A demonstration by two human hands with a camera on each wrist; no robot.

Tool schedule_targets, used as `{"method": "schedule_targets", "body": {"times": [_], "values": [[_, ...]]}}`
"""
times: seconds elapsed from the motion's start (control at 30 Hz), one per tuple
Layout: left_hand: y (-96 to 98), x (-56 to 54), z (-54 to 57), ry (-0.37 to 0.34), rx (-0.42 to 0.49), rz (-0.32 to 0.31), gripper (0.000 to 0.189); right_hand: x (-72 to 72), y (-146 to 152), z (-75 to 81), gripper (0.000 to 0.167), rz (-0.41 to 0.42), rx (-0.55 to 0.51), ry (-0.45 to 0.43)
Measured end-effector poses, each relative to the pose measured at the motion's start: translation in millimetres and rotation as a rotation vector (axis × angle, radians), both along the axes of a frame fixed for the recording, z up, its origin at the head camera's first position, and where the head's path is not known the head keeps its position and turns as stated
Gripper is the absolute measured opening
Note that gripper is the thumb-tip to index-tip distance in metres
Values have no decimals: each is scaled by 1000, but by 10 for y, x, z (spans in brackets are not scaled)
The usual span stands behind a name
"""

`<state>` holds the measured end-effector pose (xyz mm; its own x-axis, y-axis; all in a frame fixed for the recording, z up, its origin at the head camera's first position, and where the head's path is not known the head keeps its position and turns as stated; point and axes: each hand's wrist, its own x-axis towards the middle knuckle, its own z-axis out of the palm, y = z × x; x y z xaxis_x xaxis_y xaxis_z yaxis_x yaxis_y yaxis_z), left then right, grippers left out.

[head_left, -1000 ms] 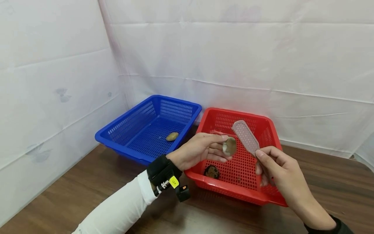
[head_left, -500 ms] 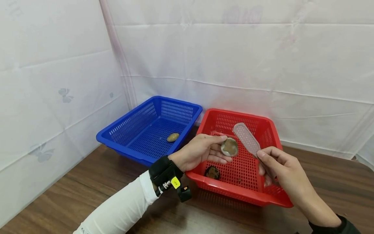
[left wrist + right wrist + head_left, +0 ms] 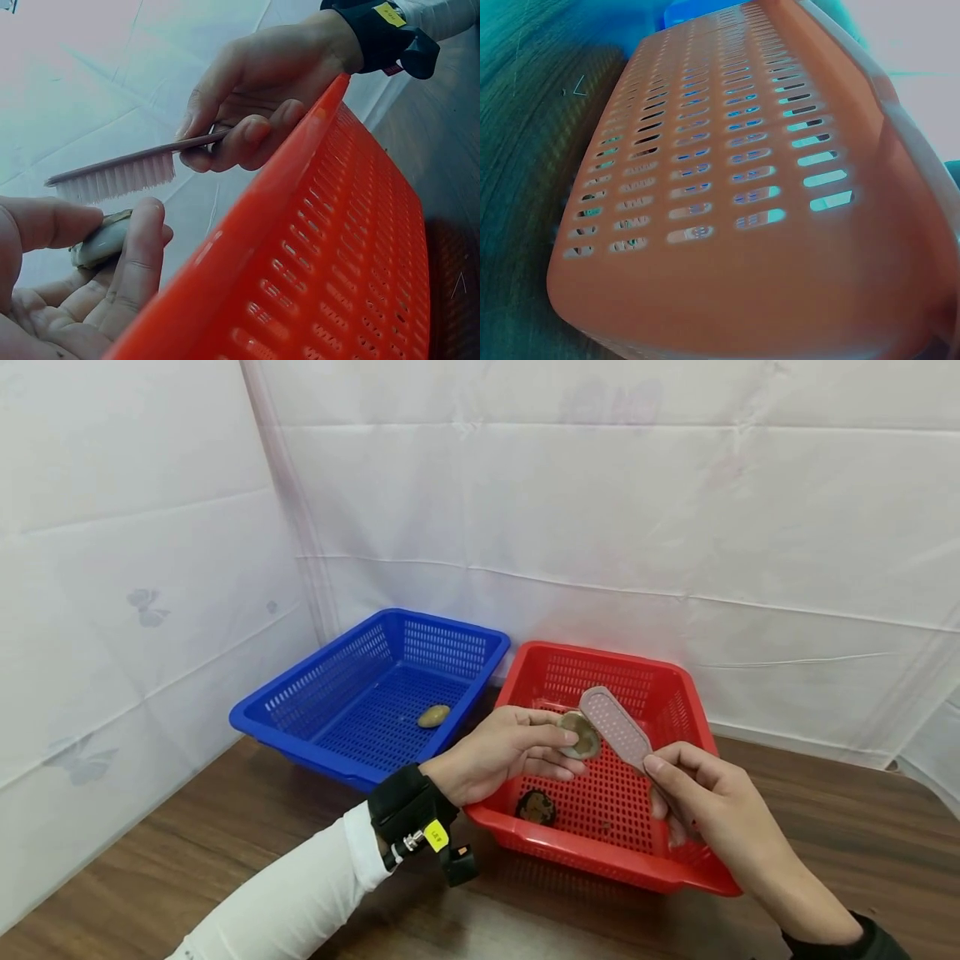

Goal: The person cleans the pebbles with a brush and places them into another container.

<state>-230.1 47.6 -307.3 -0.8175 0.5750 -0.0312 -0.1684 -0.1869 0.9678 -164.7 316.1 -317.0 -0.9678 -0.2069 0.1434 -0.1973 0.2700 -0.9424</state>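
In the head view my left hand point(image 3: 517, 752) holds a rounded object point(image 3: 588, 745) above the red basket, pinched between thumb and fingers. It is pale grey-green with a brown patch; its kind is unclear. My right hand point(image 3: 723, 810) grips the handle of a pinkish-brown brush point(image 3: 617, 727). In the left wrist view, the white bristles point(image 3: 124, 178) point down, slightly above the rounded object point(image 3: 105, 244), with a narrow gap between. My right hand point(image 3: 259, 97) appears beyond it. Neither hand shows in the right wrist view.
The red slotted basket point(image 3: 577, 835) holds a dark, brown-patched round thing point(image 3: 536, 807). Left of it stands a blue basket point(image 3: 300, 739) with a tan oval thing point(image 3: 433, 717) inside. Both stand on a wooden table point(image 3: 187, 827), with white sheeting point(image 3: 600, 527) behind.
The brush head has come closer to the rounded object. My left fingers have shifted, with a fingertip now lying over the object's near face. The baskets stay in place.
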Motion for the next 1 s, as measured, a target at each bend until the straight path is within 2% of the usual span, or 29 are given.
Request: {"method": "schedule_targets", "body": {"times": [0.3, 0.63, 1.0], "values": [[18, 22, 17, 25, 17, 1, 31, 37, -23, 41, 22, 51, 44, 1], [28, 11, 17, 38, 5, -4, 31, 50, -19, 64, 28, -49, 135, 27], [-1, 27, 30, 44, 12, 2, 25, 47, -46, 85, 31, -86, 160, 49]]}}
